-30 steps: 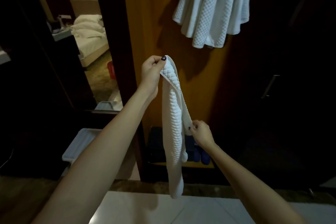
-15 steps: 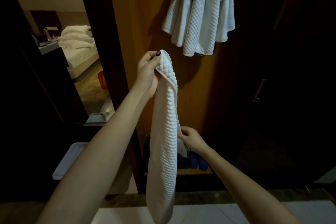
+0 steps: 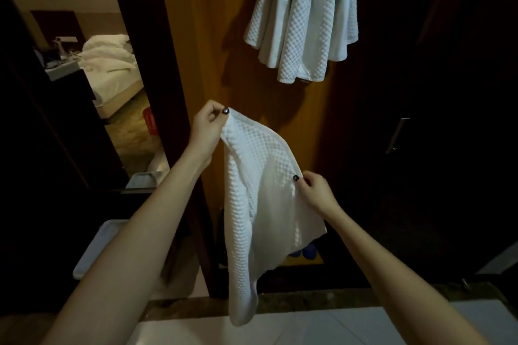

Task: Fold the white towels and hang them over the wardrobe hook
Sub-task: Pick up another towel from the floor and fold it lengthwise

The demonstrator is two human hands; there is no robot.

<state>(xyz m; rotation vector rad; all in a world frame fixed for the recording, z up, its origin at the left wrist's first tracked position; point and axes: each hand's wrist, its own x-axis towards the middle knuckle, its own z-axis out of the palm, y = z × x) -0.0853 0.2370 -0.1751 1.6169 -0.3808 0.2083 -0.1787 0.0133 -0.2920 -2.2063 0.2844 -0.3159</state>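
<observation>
A white waffle-textured towel (image 3: 252,204) hangs in front of me, spread between both hands. My left hand (image 3: 207,129) pinches its top corner, raised at the centre of the view. Lower and to the right, my right hand (image 3: 316,193) pinches the towel's right edge and holds it out sideways. The towel's lower end dangles down to the pale floor. Several white towels (image 3: 302,17) hang bunched high on the orange wardrobe panel (image 3: 213,50); the hook they hang from is out of view.
A dark wardrobe door with a metal handle (image 3: 396,136) stands to the right. Blue slippers (image 3: 305,253) lie at the wardrobe's bottom behind the towel. A pale tray (image 3: 92,249) sits low on the left. A mirror or doorway on the left shows a bed (image 3: 112,64).
The towel hung as a narrow strip from my left hand; my right hand has drawn its edge up and to the right, spreading it wide. The view has tilted slightly downward.
</observation>
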